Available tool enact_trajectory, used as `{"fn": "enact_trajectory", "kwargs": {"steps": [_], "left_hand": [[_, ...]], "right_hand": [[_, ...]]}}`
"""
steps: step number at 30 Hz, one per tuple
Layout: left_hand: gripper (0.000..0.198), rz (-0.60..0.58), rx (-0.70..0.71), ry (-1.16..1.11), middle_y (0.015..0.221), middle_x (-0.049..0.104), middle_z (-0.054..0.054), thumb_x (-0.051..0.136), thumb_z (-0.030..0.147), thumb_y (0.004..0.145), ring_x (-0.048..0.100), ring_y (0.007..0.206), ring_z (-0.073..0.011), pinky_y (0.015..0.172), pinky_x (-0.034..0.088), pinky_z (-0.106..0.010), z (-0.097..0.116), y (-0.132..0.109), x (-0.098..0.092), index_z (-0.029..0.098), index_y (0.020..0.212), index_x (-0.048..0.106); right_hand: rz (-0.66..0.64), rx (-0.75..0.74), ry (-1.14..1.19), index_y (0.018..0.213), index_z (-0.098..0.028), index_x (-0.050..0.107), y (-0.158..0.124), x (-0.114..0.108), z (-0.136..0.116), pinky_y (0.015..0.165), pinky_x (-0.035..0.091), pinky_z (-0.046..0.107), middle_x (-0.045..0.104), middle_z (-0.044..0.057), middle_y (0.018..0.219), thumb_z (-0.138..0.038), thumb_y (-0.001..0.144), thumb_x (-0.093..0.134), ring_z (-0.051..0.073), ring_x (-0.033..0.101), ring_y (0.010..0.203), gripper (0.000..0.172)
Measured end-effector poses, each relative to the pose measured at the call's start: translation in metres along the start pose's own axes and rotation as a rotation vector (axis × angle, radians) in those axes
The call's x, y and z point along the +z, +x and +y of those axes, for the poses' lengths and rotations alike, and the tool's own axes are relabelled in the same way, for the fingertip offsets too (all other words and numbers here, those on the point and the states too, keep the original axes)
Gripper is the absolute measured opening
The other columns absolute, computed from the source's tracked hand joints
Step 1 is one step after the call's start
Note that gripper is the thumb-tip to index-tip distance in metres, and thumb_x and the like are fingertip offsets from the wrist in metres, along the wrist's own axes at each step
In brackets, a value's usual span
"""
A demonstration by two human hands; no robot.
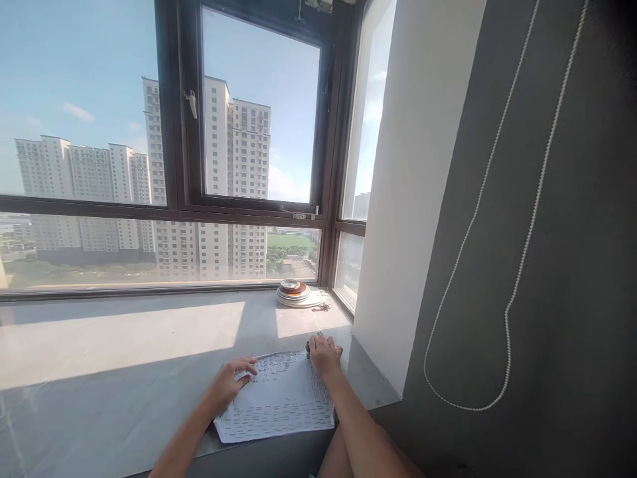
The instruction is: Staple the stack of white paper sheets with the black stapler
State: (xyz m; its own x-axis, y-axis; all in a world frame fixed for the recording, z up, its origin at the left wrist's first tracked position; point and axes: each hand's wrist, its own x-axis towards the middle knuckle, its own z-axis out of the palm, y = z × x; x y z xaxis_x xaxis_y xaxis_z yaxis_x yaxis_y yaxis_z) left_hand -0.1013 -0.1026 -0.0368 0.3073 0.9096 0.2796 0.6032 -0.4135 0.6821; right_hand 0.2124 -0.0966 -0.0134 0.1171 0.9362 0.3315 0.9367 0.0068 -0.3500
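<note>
From where I stand, I see a white sheet (273,398) lying under and between two hands, on a smooth, grey stone-like window ledge (124,418). The sheet looks thin like paper, with edges that wave a little. Rows of small dark marks run over it, too small for me to read. The left hand (229,384) rests at the sheet's far left part, its fingers (245,365) loosely spread and the thumb apart from them. The right hand (324,357) is at the far right corner, its fingers curled tight around a small dark thing (308,346). Only a round end pokes out to their left, and a bit of orange-red shows to their right; I can't tell if it is all one thing. The right arm hides some of the sheet's right side. Past the right fingers, near the window corner, sits a stack of round, shiny plates (293,297), white and brown, the smaller ones on top. Just beside it lie some little dark bits (322,307), too tiny to make out. Well to the right of the fingers, a beaded cord (507,345) hangs in a long loop, its top cut off.
</note>
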Motion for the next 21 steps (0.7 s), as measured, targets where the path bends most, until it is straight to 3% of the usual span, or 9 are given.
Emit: {"fn": "enact_trajectory", "kwargs": {"steps": [7,17,21], "left_hand": [[0.021,-0.011,-0.015,0.022,0.136,0.07,-0.005,0.059,0.033,0.083,0.056,0.138,-0.0325,0.118,0.04,-0.049,0.008,-0.003,-0.002,0.029,0.089,0.079],[0.021,-0.017,-0.012,0.017,0.134,0.071,-0.005,0.059,0.031,0.081,0.055,0.137,-0.0304,0.117,0.04,-0.046,0.011,-0.002,-0.003,0.027,0.087,0.079],[0.02,-0.009,-0.002,0.019,0.132,0.072,-0.005,0.06,0.03,0.08,0.057,0.136,-0.0315,0.118,0.04,-0.048,0.01,-0.002,-0.004,0.028,0.085,0.079]], "right_hand": [[0.006,-0.034,-0.034,0.085,-0.024,0.064,-0.008,-0.013,-0.015,0.098,0.034,0.053,0.066,0.009,0.103,-0.031,0.108,0.024,0.029,0.055,0.111,0.046],[-0.061,-0.128,-0.196,0.108,-0.023,0.072,-0.014,-0.009,-0.018,0.113,0.02,0.068,0.061,0.016,0.137,-0.031,0.108,0.028,0.034,0.047,0.132,0.045],[-0.043,-0.18,-0.193,0.109,-0.024,0.072,-0.014,-0.007,-0.019,0.114,0.017,0.068,0.061,0.016,0.137,-0.03,0.108,0.032,0.036,0.046,0.134,0.04]]}}
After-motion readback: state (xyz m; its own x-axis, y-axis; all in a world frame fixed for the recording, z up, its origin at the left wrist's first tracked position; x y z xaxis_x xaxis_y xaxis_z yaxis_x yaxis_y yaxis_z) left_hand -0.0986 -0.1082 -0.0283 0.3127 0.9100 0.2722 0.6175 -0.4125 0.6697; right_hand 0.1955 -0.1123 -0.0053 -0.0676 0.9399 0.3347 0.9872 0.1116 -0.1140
